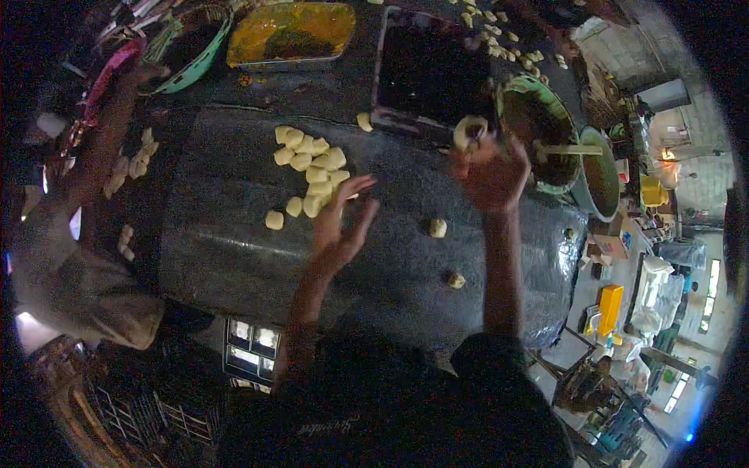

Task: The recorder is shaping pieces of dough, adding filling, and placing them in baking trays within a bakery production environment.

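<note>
My left hand (343, 226) is open, its fingers apart, beside a cluster of pale dough pieces (318, 173) on the dark tabletop (234, 257). Nothing shows between its fingers. Raised at the right, my right hand (493, 178) holds a cupped piece of dough (470, 132) at its fingertips, with something dark inside its hollow; motion blurs it a little. That hand is next to a green-rimmed basin (511, 90) of brown filling. Two rounded dough balls, one (438, 228) farther off and one (456, 279) nearer me, rest between my forearms.
A pale stick (569, 149) lies across the basin, with a bucket (606, 204) beside it. Farther back are a dark tray (429, 66), an orange-yellow container (292, 35) and a green basket (199, 66). Another person's arm (105, 160) reaches in at left.
</note>
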`<state>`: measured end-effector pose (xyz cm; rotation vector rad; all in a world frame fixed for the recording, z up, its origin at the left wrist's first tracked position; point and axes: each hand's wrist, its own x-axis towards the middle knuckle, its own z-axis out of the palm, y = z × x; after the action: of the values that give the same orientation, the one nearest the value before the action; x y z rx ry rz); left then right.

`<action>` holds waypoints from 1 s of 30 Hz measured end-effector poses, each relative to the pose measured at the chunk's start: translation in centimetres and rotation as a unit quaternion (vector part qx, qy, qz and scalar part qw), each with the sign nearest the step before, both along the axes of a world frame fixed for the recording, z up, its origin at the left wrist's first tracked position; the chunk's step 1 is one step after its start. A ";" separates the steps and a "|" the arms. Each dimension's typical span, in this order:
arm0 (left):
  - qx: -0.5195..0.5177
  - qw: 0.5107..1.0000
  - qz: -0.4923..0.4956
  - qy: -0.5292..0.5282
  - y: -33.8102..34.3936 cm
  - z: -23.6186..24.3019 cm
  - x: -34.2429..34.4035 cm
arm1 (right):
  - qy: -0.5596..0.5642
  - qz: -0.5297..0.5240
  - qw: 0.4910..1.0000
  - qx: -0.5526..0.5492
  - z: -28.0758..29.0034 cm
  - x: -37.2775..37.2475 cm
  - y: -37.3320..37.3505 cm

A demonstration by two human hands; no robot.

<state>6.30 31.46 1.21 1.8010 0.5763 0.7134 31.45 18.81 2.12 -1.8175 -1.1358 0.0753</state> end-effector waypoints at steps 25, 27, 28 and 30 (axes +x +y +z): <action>-0.479 0.843 -0.091 -0.229 -24.4 2.7 -6.8 | -0.120 0.024 0.990 -0.062 7.7 -18.4 -23.0; -0.511 0.841 -0.020 -0.174 -22.6 2.5 -7.2 | -0.084 0.046 0.995 -0.014 7.8 -18.5 -21.1; -0.512 0.841 -0.014 -0.175 -21.9 3.3 -7.5 | -0.117 0.050 0.992 -0.017 6.9 -18.2 -20.0; -0.395 0.917 -0.036 0.047 -20.0 4.9 -7.6 | -0.151 0.049 0.987 -0.026 4.5 -17.8 -17.8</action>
<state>-1.27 11.42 6.14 1.0893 0.7275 0.2685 13.64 1.06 6.65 -1.8618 -1.4471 -0.1196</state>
